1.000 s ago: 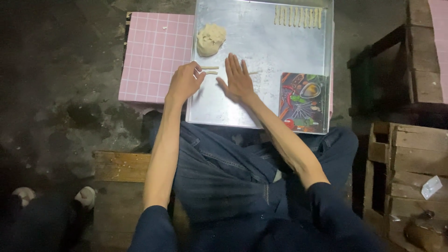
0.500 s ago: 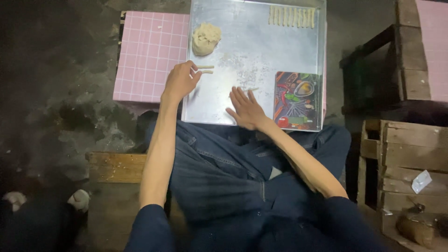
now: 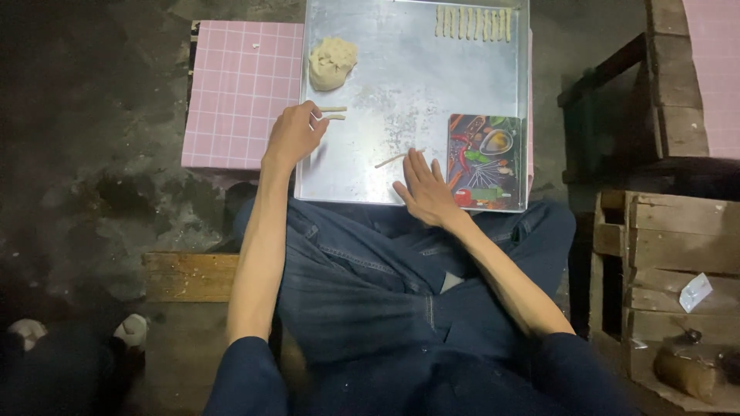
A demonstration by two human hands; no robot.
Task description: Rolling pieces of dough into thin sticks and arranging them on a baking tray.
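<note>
Altogether, nine cut sticks (image 3: 475, 22), one dough lump (image 3: 332, 62).

The metal tray (image 3: 408, 85) is dull silver-grey, dusted pale with flour. At its ten o'clock sits a beige dough lump (image 3: 332, 62); at one o'clock, a row of tan dough sticks (image 3: 474, 23). At five o'clock lies a dark mat (image 3: 486, 162) patterned with red, green and orange vegetables. At nine o'clock, a pink board (image 3: 239, 92) gridded white.

1 dough lump (image 3: 332, 62), 3 loose dough sticks (image 3: 333, 109), 1 metal tray (image 3: 408, 77), 1 pink tiled board (image 3: 240, 92), 2 hands (image 3: 293, 135)
</note>
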